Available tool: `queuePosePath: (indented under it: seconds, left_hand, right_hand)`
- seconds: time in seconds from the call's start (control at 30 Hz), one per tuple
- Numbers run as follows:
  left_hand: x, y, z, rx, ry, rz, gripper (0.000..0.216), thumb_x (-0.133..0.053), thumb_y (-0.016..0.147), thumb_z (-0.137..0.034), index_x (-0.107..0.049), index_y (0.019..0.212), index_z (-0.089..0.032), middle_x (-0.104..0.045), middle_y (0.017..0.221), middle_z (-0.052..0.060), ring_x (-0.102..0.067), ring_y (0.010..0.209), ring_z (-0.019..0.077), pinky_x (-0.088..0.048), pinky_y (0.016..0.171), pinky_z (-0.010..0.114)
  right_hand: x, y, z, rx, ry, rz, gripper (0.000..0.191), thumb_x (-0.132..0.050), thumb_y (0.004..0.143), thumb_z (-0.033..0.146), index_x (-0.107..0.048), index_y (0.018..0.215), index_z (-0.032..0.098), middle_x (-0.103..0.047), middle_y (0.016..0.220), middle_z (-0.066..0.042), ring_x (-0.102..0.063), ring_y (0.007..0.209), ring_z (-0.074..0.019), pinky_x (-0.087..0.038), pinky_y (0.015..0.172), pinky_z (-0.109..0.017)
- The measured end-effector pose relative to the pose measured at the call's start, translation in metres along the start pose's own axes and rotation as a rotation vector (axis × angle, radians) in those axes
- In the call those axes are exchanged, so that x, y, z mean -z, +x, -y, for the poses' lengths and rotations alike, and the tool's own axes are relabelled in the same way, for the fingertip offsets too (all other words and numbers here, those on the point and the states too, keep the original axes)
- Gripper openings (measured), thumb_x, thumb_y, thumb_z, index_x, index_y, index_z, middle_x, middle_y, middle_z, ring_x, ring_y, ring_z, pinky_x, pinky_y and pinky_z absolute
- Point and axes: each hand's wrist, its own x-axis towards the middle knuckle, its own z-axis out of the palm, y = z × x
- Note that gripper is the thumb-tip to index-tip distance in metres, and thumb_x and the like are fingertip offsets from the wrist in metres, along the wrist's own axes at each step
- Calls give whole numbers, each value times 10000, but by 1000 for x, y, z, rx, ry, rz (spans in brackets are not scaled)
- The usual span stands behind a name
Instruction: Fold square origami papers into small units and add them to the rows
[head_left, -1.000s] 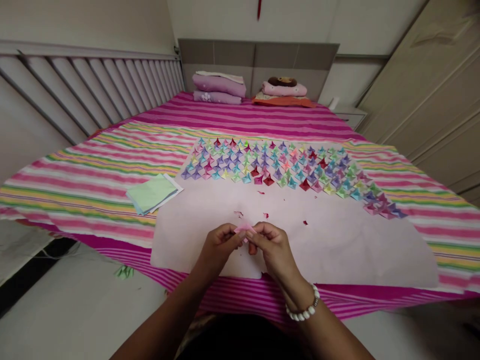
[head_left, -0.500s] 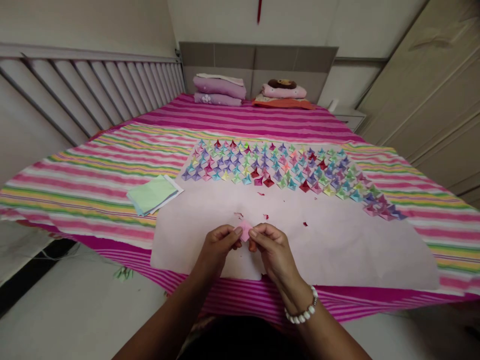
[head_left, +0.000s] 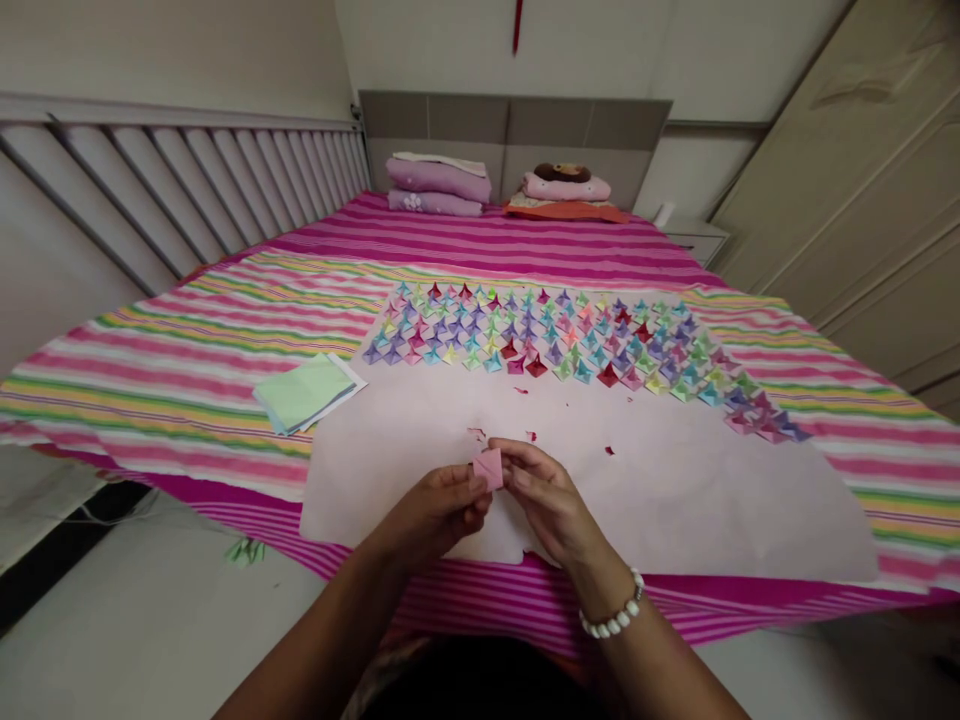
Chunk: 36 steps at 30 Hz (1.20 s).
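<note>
A small pink folded paper (head_left: 487,468) is held up over the near part of the white sheet (head_left: 675,500). Thumb and fingers of my left hand (head_left: 442,505) pinch its lower left corner. At its right edge is my right hand (head_left: 544,490), fingers curled round that side and the index finger reaching along the top; some fingertips are hidden behind the paper. Beyond the hands, rows of small folded paper pieces (head_left: 529,325) in many colours cover the far half of the sheet. Small dark red paper scraps (head_left: 532,436) lie just past my fingers.
Left of the sheet lies a stack of green, blue and white papers (head_left: 307,390) on the striped bed cover (head_left: 187,350). Folded purple bedding (head_left: 439,178) and a pink pile (head_left: 566,187) rest by the headboard (head_left: 517,130). A railing (head_left: 225,180) runs along the left.
The pink paper has been turned from a diamond to a square position. My right hand has shifted its fingers up and round the right edge, while my left hand keeps its pinch.
</note>
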Motion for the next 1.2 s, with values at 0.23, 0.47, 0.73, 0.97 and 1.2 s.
queuePosePath:
  seconds: [0.23, 0.47, 0.73, 0.97, 1.2]
  left_hand:
    - [-7, -3, 14, 244, -267, 237, 329, -814, 666, -336, -552, 688, -138, -399, 578, -59, -311, 464, 17, -258, 450, 125]
    - [-1, 2, 9, 168, -11, 56, 364, -752, 701, -455, -661, 751, -106, -577, 696, 22, -467, 538, 53, -352, 514, 178]
    - [3, -3, -13, -257, 383, -238, 264, -749, 710, -373, -703, 856, -157, -657, 718, 18, -581, 699, 124, -440, 657, 235]
    - [-13, -5, -8, -366, 490, -331, 163, -728, 687, -304, -667, 698, -153, -602, 566, -19, -522, 556, 106, -422, 562, 234]
    - [-14, -5, -11, -360, 486, -309, 150, -732, 681, -289, -672, 718, -157, -605, 571, -22, -526, 552, 105, -430, 571, 237]
  right_hand:
    - [-1, -1, -1, -120, 71, 191, 198, -746, 728, 293, -738, 897, 189, -682, 894, -43, -615, 814, -168, -468, 791, -296]
    - [1, 2, 2, -106, 5, 79, 166, -721, 767, 326, -671, 719, 175, -584, 551, 18, -498, 479, -112, -400, 495, -236]
    - [5, 3, 3, -23, -285, -81, 212, -779, 710, 352, -674, 694, 169, -658, 606, 9, -572, 575, -111, -432, 598, -230]
    - [-6, 0, 2, 0, -261, -72, 173, -781, 706, 323, -694, 752, 181, -691, 608, 2, -613, 546, -123, -477, 573, -247]
    - [-1, -1, 2, 27, -230, -76, 147, -768, 710, 265, -688, 802, 183, -679, 562, 12, -606, 506, -123, -472, 568, -257]
